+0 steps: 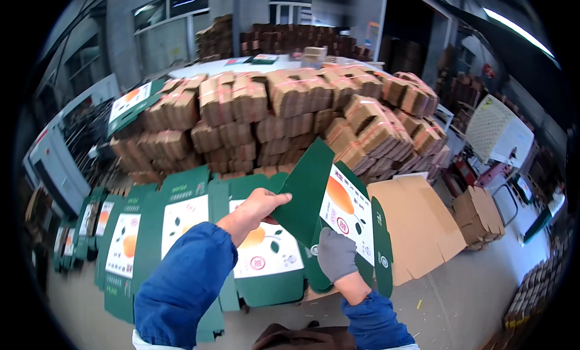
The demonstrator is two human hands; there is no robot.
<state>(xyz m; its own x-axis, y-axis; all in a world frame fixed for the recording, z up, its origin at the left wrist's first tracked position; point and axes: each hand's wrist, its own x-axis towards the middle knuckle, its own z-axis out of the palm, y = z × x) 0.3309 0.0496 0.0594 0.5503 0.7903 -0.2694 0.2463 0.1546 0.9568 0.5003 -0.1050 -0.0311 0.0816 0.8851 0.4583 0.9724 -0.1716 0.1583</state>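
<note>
A green printed carton (pixel 347 208), partly folded, has a white panel with an orange fruit picture. My bare left hand (pixel 257 211) pinches the edge of its raised green flap, thumb on top and fingers mostly hidden behind. My right hand (pixel 337 253), in a grey glove, is closed at the carton's near edge beside the white panel; its fingertips are hidden. Under and left of it lie flat green carton blanks (pixel 266 289) with similar white panels, side by side and overlapping.
Bundled brown cardboard (pixel 290 96) is stacked in a wall beyond the bench. A plain brown sheet (pixel 417 223) lies to the right, next to a folded brown carton (pixel 478 217). A green printed blank (pixel 130 105) rests on the far left bundles.
</note>
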